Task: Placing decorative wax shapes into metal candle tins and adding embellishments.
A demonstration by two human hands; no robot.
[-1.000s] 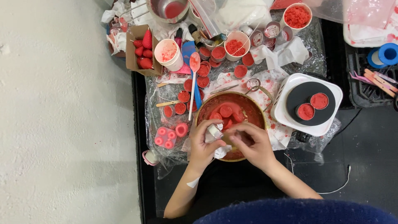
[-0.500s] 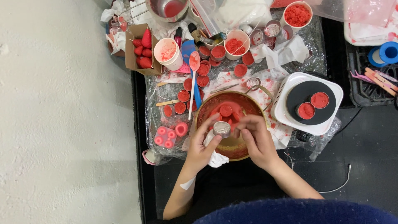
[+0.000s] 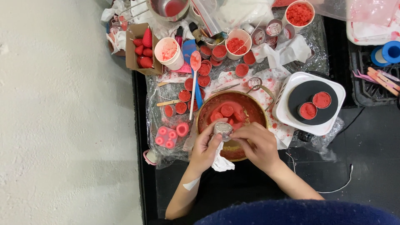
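Note:
Both my hands meet over the near rim of a round bowl (image 3: 251, 103) smeared with red wax and holding several red wax discs (image 3: 227, 110). My left hand (image 3: 205, 148) grips a small round metal tin (image 3: 223, 128) and a crumpled white tissue (image 3: 221, 162) that hangs below the palm. My right hand (image 3: 257, 143) pinches the same tin from the right side. The tin's silvery face points up at the camera.
A white hot plate (image 3: 310, 102) with two red-filled tins stands right of the bowl. A pink silicone mould (image 3: 170, 134), a white spoon (image 3: 193, 83), paper cups of red wax (image 3: 238, 43) and many small filled tins crowd the foil-covered area behind. Tape rolls (image 3: 387, 52) lie far right.
The tin has risen a little from over the bowl's edge toward its middle, and both hands have closed in around it. The tissue has shifted beneath my left palm.

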